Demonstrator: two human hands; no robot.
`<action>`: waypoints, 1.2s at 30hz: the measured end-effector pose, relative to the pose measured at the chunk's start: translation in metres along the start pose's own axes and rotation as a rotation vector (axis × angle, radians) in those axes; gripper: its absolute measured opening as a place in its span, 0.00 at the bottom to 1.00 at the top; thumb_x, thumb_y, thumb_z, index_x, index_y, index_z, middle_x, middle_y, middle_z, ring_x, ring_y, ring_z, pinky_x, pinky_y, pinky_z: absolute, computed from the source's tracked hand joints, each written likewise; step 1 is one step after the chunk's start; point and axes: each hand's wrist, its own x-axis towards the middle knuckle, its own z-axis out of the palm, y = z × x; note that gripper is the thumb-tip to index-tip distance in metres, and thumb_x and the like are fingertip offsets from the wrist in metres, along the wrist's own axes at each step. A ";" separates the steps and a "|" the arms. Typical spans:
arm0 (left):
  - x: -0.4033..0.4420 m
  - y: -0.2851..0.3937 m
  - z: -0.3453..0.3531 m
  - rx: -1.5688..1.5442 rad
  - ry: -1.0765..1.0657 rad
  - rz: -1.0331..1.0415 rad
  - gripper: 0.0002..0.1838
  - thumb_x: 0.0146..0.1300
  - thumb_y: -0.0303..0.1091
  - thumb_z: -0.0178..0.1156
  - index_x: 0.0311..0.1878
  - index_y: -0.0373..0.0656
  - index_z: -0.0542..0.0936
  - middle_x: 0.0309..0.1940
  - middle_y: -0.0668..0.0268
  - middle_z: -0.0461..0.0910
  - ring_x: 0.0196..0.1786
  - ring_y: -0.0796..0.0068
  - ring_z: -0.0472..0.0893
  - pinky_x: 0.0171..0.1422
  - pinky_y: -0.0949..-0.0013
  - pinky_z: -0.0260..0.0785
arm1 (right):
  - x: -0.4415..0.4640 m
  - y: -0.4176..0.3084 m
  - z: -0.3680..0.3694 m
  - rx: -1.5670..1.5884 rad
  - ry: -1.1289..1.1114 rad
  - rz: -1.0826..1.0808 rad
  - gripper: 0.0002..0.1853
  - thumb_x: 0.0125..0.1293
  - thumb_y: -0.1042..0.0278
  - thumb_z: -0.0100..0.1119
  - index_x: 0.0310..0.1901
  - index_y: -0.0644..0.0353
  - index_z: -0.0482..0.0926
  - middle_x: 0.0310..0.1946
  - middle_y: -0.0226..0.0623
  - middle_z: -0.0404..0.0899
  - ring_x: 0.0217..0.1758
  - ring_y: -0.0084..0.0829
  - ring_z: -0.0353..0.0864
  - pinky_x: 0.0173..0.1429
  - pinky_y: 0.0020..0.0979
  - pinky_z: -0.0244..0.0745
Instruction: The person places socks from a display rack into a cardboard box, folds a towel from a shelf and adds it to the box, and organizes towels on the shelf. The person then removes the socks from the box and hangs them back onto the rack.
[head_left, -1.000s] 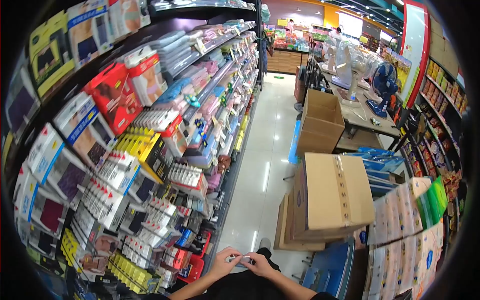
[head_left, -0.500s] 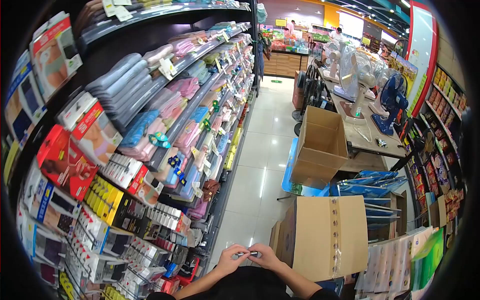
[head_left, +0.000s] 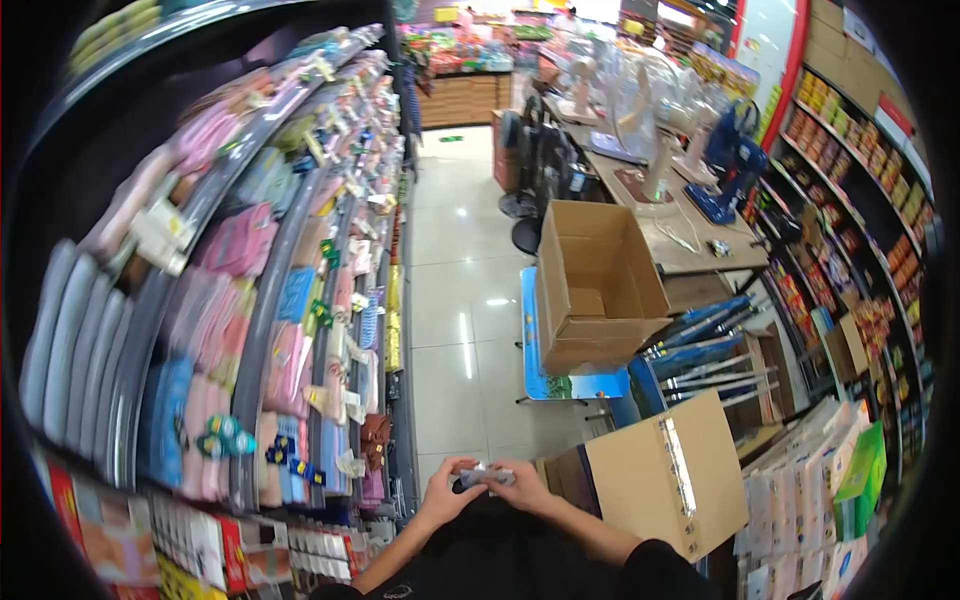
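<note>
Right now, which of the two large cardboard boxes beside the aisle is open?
The farther box, on the blue tabletop: its top gapes and its inside shows. The nearer box has tape along its closed face.

I can read no words or numbers here. The white paper tags on the shelves to my left, the red-and-white cardboard packs below them, the white wrapped packs with small blue marks and the pale mark on my black top are all too small or blurred.
</note>
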 end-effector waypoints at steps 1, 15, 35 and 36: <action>0.018 0.005 -0.013 0.105 -0.020 0.037 0.24 0.54 0.32 0.74 0.53 0.40 0.77 0.51 0.61 0.81 0.53 0.69 0.81 0.60 0.65 0.70 | 0.016 -0.008 -0.005 0.006 0.033 0.024 0.12 0.60 0.70 0.71 0.43 0.62 0.82 0.35 0.43 0.83 0.39 0.38 0.84 0.44 0.34 0.77; 0.189 -0.029 -0.087 0.147 -0.106 -0.009 0.15 0.61 0.28 0.64 0.51 0.38 0.78 0.45 0.61 0.82 0.49 0.69 0.82 0.53 0.67 0.70 | 0.159 -0.154 -0.228 -0.432 0.866 -0.248 0.09 0.62 0.72 0.66 0.40 0.65 0.78 0.32 0.34 0.80 0.36 0.21 0.77 0.42 0.27 0.73; 0.445 -0.021 -0.055 0.253 -0.134 -0.171 0.04 0.66 0.23 0.58 0.40 0.35 0.81 0.36 0.64 0.81 0.40 0.75 0.79 0.48 0.72 0.70 | 0.347 0.147 -0.386 -0.696 0.342 0.640 0.11 0.59 0.65 0.63 0.42 0.57 0.82 0.39 0.51 0.85 0.46 0.51 0.84 0.53 0.48 0.78; 0.456 -0.020 -0.052 0.239 -0.123 -0.159 0.04 0.66 0.23 0.58 0.39 0.35 0.81 0.37 0.64 0.81 0.41 0.75 0.79 0.48 0.72 0.70 | 0.348 0.156 -0.384 -0.637 0.302 0.667 0.12 0.59 0.66 0.63 0.44 0.57 0.83 0.39 0.50 0.85 0.47 0.51 0.84 0.54 0.47 0.78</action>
